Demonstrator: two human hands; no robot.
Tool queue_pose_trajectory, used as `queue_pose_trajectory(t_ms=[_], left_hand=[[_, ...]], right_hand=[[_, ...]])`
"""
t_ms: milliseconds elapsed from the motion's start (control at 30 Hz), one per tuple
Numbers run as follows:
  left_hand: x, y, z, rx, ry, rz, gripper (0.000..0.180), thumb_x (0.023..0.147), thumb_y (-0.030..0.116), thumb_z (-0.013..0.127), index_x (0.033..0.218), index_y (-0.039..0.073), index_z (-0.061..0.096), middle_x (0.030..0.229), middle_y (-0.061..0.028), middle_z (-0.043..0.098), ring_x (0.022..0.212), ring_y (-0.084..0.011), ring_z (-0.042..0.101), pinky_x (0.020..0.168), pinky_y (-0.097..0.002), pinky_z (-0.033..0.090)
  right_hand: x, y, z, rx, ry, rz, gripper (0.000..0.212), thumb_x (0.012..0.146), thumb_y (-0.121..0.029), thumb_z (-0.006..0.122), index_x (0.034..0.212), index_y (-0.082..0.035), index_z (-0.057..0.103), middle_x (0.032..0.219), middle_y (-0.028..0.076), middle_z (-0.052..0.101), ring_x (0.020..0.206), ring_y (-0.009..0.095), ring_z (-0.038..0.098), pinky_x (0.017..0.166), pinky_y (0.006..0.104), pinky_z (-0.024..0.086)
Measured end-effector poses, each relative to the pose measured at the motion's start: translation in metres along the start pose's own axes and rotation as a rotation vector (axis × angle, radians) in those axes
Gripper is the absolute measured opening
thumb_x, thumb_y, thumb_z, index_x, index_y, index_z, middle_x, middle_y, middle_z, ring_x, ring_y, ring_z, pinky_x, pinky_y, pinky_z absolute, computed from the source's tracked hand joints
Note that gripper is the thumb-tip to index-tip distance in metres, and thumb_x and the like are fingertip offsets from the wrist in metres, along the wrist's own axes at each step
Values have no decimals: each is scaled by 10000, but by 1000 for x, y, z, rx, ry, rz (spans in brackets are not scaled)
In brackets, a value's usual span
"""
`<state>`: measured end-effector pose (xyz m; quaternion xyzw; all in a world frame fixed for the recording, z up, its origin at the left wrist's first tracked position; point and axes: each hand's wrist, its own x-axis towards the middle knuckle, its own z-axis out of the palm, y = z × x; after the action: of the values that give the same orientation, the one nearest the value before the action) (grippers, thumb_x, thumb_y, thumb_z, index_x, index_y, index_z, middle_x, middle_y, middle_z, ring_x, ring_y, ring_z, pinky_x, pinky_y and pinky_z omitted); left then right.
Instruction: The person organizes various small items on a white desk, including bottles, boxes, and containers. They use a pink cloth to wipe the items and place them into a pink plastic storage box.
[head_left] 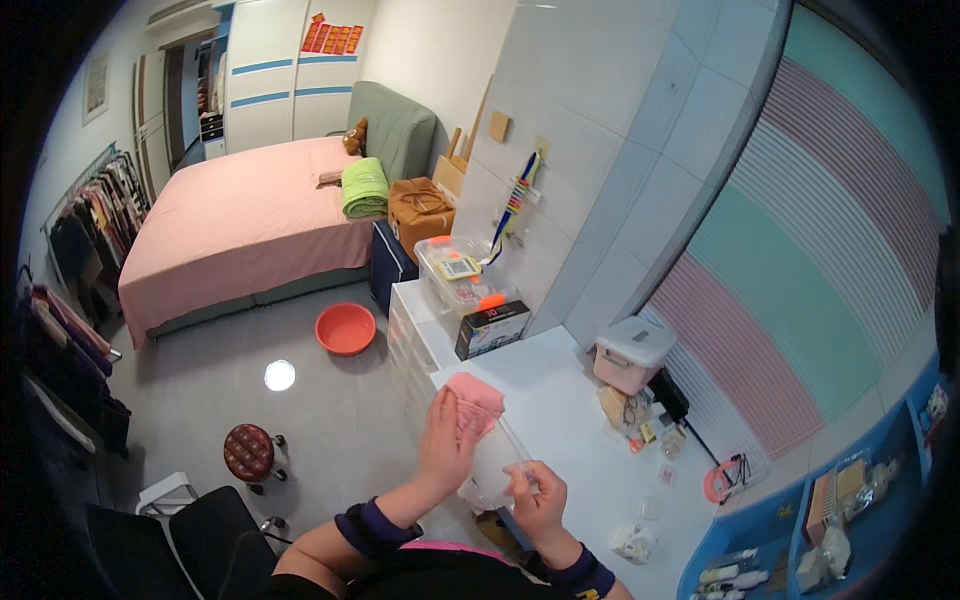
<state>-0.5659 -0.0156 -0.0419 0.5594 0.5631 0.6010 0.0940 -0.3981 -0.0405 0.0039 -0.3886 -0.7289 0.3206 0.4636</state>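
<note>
1. Fingers of the left hand (pixel 445 445): fairly straight, close together, laid on pink cloth; thumb grip, can't tell. Fingers of the right hand (pixel 540 497): curled, thumb and forefinger pinching the rim of a clear plastic piece (pixel 487 489).
2. Pink cloth (pixel 478 402): bunched under the left hand, at the left edge of the white desk (pixel 560 405). Plastic piece: between the hands, same desk edge; exact kind unclear.
3. On the desk, right part: small clear bag (pixel 633 543). Desk's far end: pink box (pixel 628 360) with pale lid.
4. Right of desk: blue shelf unit (pixel 793 502) with bottles and packages.
5. Left of desk, on floor: black chair (pixel 205 535), brown round stool (pixel 249 453), farther off a red basin (pixel 346 329).
6. Just beyond desk's far-left corner: white drawer unit (pixel 408 345) bearing a black carton (pixel 492 330) and a clear bin (pixel 450 262).
7. Well beyond desk: pink-covered bed (pixel 235 215), green rolled quilt (pixel 364 188) on it.
</note>
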Motion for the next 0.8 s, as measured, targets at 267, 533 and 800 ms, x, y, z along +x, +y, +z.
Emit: queue_pose_trajectory(t_ms=[267,533,800], left_hand=[[4,17,-31,-427,-21,-225,560,929,168,511,1390,-100,340,1408,-252,392,1323,-364,392,1094,-394,314],[26,40,-44,-821,-273,-276,525,1012,346,353,1396,-9,401,1358,-120,499,1248,-242,465,1068,-372,336],[34,17,-61,-783,-489,-284,529,1027,363,331,1408,-2,380,1325,-111,510,1223,-189,464,1056,-334,337]], right_hand=[[6,-6,-9,82,163,1,176,911,-152,583,835,-14,662,625,23,608,576,90,587,553,241,451],[1,-9,-20,36,164,-141,163,772,-71,695,666,-25,580,601,20,579,513,98,502,500,244,389],[2,2,-30,291,169,-34,178,763,-14,690,647,9,558,624,22,578,533,84,487,511,234,372]])
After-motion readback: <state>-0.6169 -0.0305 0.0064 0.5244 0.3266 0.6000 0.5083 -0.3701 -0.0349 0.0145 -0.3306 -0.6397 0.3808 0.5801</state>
